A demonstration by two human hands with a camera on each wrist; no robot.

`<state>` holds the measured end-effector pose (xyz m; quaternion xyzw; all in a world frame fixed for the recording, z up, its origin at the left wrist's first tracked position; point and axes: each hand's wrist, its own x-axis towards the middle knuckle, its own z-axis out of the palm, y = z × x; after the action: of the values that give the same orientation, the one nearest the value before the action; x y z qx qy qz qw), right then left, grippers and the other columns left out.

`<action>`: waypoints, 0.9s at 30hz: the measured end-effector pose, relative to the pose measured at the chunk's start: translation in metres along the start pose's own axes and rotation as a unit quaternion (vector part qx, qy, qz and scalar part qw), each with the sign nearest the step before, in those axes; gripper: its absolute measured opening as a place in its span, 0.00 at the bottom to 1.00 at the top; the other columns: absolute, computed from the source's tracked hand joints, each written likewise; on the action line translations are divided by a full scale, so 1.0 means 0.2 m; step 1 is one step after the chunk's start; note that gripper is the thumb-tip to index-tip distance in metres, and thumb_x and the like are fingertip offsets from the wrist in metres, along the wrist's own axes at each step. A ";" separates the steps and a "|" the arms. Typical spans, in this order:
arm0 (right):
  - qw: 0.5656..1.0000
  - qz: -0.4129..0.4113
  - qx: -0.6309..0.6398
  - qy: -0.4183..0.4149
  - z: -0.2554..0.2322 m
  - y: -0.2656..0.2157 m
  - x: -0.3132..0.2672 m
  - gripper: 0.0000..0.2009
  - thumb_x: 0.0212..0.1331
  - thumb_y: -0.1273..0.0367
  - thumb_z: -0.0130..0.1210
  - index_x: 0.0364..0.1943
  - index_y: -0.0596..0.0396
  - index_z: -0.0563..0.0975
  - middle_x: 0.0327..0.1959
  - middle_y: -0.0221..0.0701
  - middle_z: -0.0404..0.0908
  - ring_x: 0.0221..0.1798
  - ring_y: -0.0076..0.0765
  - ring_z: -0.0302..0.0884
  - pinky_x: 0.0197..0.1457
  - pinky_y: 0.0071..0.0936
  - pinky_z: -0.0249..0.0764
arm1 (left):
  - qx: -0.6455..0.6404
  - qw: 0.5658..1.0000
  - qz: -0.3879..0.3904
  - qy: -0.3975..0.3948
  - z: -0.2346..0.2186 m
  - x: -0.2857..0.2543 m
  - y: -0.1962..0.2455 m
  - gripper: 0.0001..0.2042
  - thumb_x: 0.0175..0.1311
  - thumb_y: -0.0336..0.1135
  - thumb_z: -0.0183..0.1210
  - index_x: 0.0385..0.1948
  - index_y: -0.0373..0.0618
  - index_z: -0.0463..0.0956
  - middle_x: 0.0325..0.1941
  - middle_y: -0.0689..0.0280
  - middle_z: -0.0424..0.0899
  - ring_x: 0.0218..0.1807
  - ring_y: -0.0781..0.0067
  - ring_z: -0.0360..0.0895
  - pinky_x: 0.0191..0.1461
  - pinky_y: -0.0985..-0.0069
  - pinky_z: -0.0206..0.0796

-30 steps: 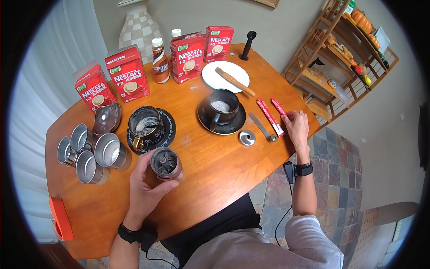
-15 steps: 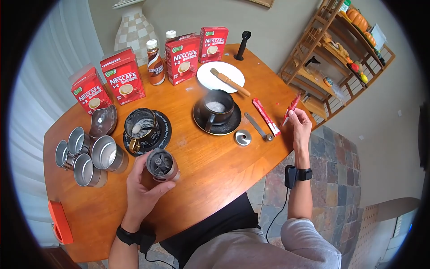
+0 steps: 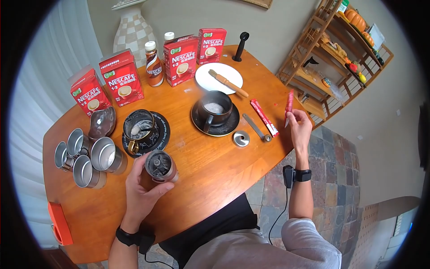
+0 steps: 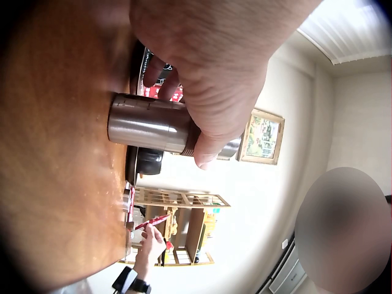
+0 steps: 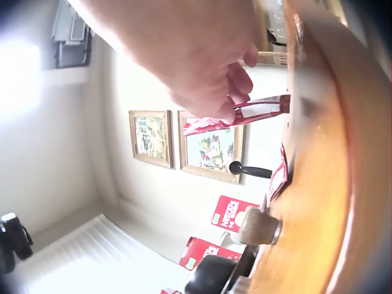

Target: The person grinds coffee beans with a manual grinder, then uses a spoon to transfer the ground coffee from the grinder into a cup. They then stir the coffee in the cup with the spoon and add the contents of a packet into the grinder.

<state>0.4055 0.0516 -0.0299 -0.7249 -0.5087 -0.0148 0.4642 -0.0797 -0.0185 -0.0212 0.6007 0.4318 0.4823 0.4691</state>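
Note:
My left hand (image 3: 141, 193) grips a metal hand coffee grinder (image 3: 160, 167), which stands upright on the table; its uncovered top shows a dark inside with a central shaft. In the left wrist view the thumb lies along the steel grinder body (image 4: 147, 125). At the table's right side, my right hand (image 3: 300, 129) pinches a red coffee stick packet (image 3: 289, 101) held upright. A second red stick packet (image 3: 264, 117) lies to its left, beside the crank handle (image 3: 255, 126) with its knob. A round metal lid (image 3: 241, 139) rests nearer the middle.
Behind the lid stands a black cup (image 3: 216, 113) of pale powder on a saucer. A dark cup (image 3: 134, 120) with a spoon sits left, near several steel cups (image 3: 87, 174). Red Nescafe boxes (image 3: 181, 58), a bottle (image 3: 154, 69) and a brush (image 3: 228, 84) on a white plate (image 3: 204, 75) are farther back.
My right hand has picked one red stick packet up off the table and tilted it upright. The left hand stays on the grinder. The head view has shifted slightly.

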 end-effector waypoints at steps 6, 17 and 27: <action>0.976 -0.099 -0.191 -0.022 0.05 -0.02 -0.01 0.09 0.63 0.66 0.68 0.41 0.56 0.88 0.35 0.36 0.83 0.45 0.45 0.79 0.51 0.41 0.76 | -0.016 1.000 -0.005 -0.001 0.00 0.00 0.00 0.39 0.49 0.26 0.81 0.66 0.37 0.73 0.62 0.64 0.81 0.65 0.70 0.78 0.73 0.71 0.66; 0.984 -0.128 -0.035 -0.121 0.00 -0.31 -0.20 0.09 0.63 0.67 0.68 0.39 0.58 0.88 0.37 0.37 0.85 0.46 0.44 0.79 0.51 0.39 0.75 | 0.018 1.000 0.004 -0.003 0.00 0.01 0.02 0.38 0.48 0.28 0.81 0.65 0.37 0.73 0.61 0.64 0.80 0.64 0.69 0.78 0.72 0.71 0.66; 0.904 -0.306 -0.185 -0.232 0.10 -0.59 -0.38 0.23 0.53 0.59 0.75 0.50 0.55 0.84 0.45 0.37 0.81 0.54 0.50 0.79 0.57 0.44 0.73 | 0.064 0.997 0.043 -0.005 -0.01 0.02 -0.01 0.38 0.49 0.34 0.82 0.65 0.38 0.74 0.62 0.60 0.80 0.64 0.66 0.78 0.70 0.69 0.68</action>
<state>0.2713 0.0173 -0.0016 -0.5893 -0.7871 -0.0818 0.1631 -0.0813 -0.0148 -0.0222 0.6502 0.4332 0.4699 0.4108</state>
